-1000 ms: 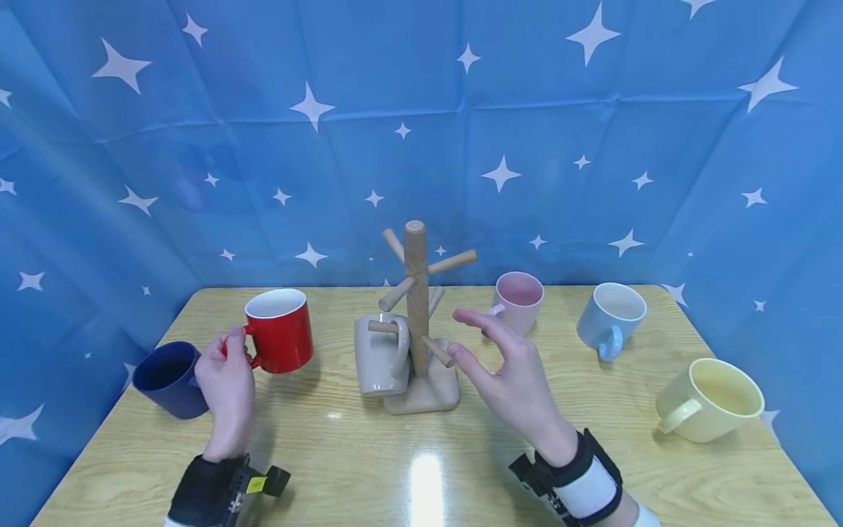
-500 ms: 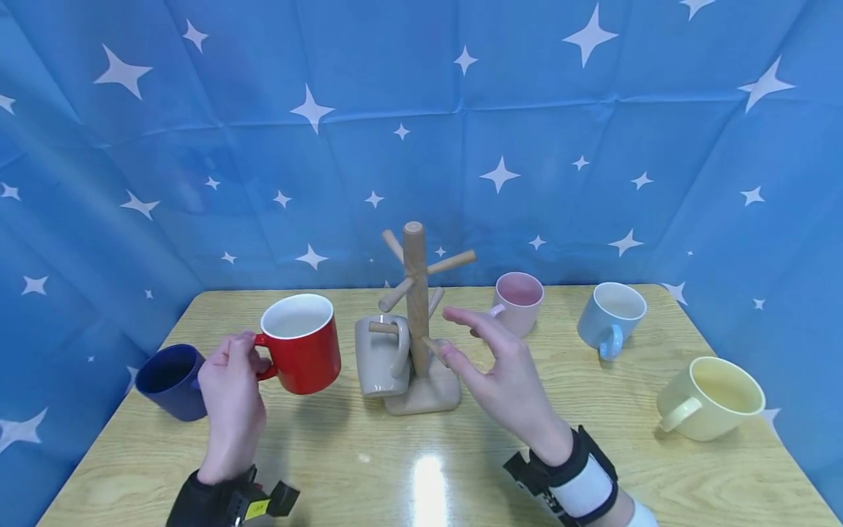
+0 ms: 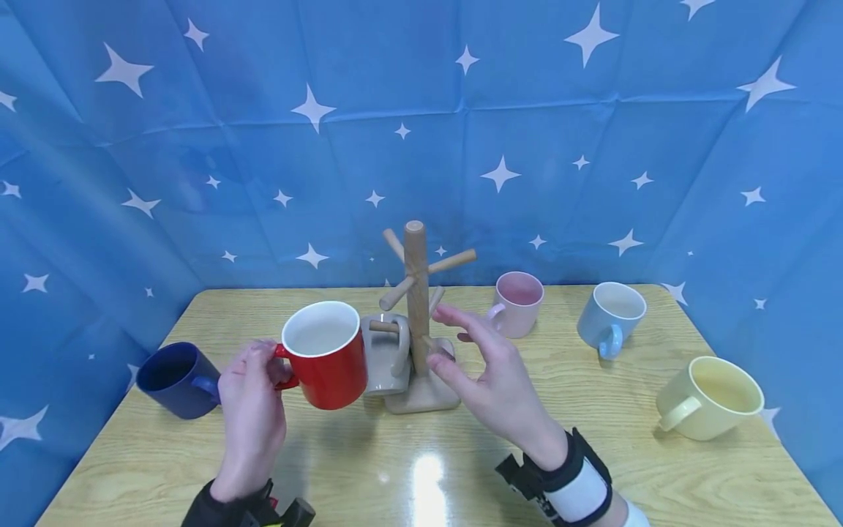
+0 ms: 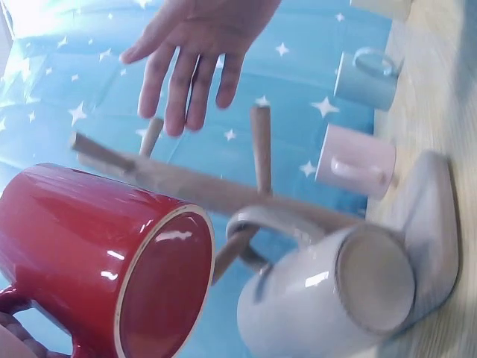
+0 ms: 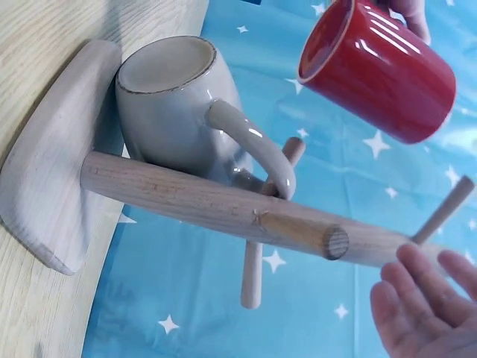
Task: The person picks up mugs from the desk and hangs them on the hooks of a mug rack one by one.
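My left hand (image 3: 253,417) grips a red mug (image 3: 332,373) by its handle, white inside, held up off the table and roughly upright. Just behind it a grey mug (image 3: 380,359) hangs by its handle on a lower peg of a wooden mug tree (image 3: 416,293). To the right of the post is my right hand (image 3: 497,380), fingers spread and loosely bent, with nothing in it. In the right wrist view its fingers (image 5: 417,291) are close to the post (image 5: 171,186); whether they touch it I cannot tell. The red mug's base (image 4: 168,283) faces the left wrist camera.
A dark blue mug (image 3: 176,380) stands left of my left hand. Pink (image 3: 520,311), light blue (image 3: 609,315) and pale yellow (image 3: 711,402) mugs stand along the right side of the wooden table (image 3: 356,468). A blue star-patterned cloth (image 3: 408,176) hangs behind.
My left hand has carried the red mug to the right and nearer me, toward the mug tree. The right hand has shifted slightly left, closer to the post.
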